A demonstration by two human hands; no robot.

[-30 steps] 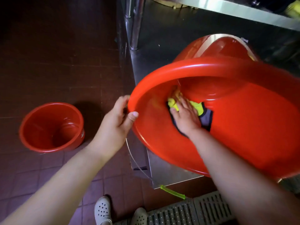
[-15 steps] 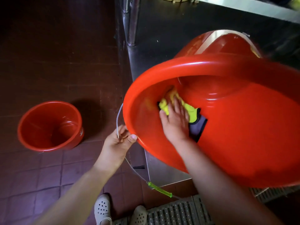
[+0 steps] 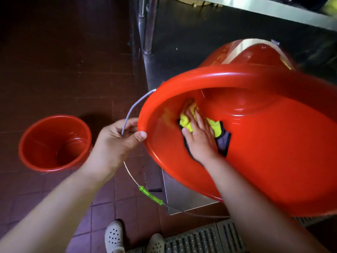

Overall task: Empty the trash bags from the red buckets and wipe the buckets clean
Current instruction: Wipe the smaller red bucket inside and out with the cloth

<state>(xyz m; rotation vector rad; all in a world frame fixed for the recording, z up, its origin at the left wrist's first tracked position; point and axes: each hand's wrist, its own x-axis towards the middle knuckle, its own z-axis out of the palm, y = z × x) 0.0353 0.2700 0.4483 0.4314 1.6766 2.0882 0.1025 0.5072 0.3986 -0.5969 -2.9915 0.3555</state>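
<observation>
A large red bucket [image 3: 273,161] is tilted toward me, its mouth facing the camera. My left hand [image 3: 116,141] grips its left rim, thumb on the lip, with the wire handle [image 3: 133,110] running through the fingers. Inside the bucket my right hand [image 3: 200,137] presses a yellow and grey cloth [image 3: 217,128] flat against the inner wall. A second red bucket [image 3: 54,143] stands upright on the floor at the left, with no bag in it. Behind the tilted bucket a third red bucket [image 3: 255,53] shows.
A steel table leg [image 3: 147,24] and a steel shelf [image 3: 182,52] stand behind the buckets. The handle's green grip [image 3: 150,195] hangs below the bucket. A floor drain grate [image 3: 200,238] lies by my white shoes [image 3: 114,236]. The floor is dark red tile [image 3: 54,52].
My left hand slid down the rim and now also holds the wire handle. My right hand and the cloth shifted across the inner wall. The bucket has tilted slightly.
</observation>
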